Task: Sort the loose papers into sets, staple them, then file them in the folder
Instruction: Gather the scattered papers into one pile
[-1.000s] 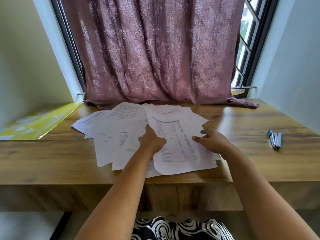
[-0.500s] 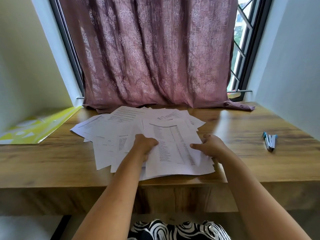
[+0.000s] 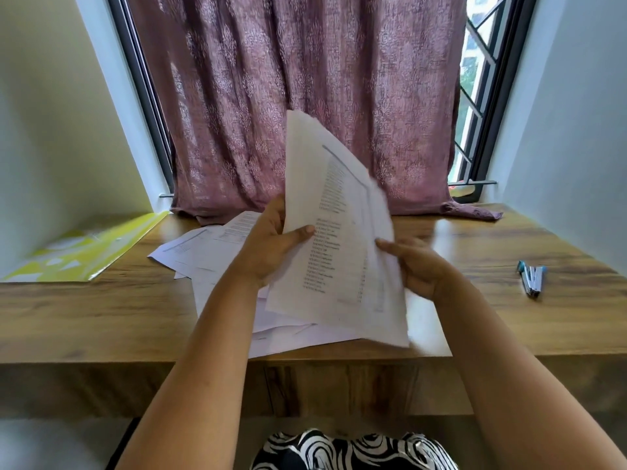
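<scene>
A few printed sheets (image 3: 342,239) with columns of small text stand tilted upright above the desk, blurred by motion. My left hand (image 3: 271,242) grips their left edge, thumb across the front. My right hand (image 3: 417,262) pinches their right edge, thumb on the front. More loose papers (image 3: 203,249) lie spread flat on the wooden desk (image 3: 101,310) beneath and to the left. A yellow-green folder (image 3: 84,249) lies at the desk's left end. A blue and silver stapler (image 3: 532,278) rests at the right.
A mauve curtain (image 3: 305,96) hangs over the window behind the desk, its hem touching the desk's back edge. White walls close in on both sides. The desk's front edge runs just below the papers.
Both hands have lifted the top sheets off the pile and tipped them upright; a second ago they lay flat on the desk under my hands.
</scene>
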Demonstrator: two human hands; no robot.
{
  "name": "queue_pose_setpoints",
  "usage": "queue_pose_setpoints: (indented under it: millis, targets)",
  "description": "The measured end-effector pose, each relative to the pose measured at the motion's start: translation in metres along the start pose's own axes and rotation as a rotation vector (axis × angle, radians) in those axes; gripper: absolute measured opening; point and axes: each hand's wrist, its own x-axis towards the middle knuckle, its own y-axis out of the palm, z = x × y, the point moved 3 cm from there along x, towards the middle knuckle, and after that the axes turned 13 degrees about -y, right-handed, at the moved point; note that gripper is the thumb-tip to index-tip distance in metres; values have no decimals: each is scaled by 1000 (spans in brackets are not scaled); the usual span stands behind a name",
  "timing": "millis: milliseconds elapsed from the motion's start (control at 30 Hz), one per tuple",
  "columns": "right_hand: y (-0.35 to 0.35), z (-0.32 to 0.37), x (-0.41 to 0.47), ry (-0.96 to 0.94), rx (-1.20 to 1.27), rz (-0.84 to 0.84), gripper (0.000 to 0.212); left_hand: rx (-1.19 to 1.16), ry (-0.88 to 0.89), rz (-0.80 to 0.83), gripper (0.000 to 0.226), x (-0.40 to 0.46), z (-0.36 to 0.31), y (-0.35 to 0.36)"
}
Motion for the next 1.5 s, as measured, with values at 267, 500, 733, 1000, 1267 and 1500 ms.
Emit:
queue_pose_setpoints:
  millis: [267,500,733,1000,1267,1500]
  targets:
    - [18,51,15,-753,-728,-342,26,186,126,-435,49,24,1,-6]
    - [20,-5,5,-631,-787,-332,46,265,58,-453,66,22,42,4]
    - [33,31,16,-811,-864,-369,32,352,277,-562,17,21,7,7]
    - [16,-61,5,-477,-797,-234,41,343,7,-450,47,7,90,9]
    - [-12,-41,22,-266,-619,-427,33,332,-185,-416,36,35,76,-14]
    - [-56,-60,11,-108,-410,-887,35,1246,-228,-144,58,43,123,-15]
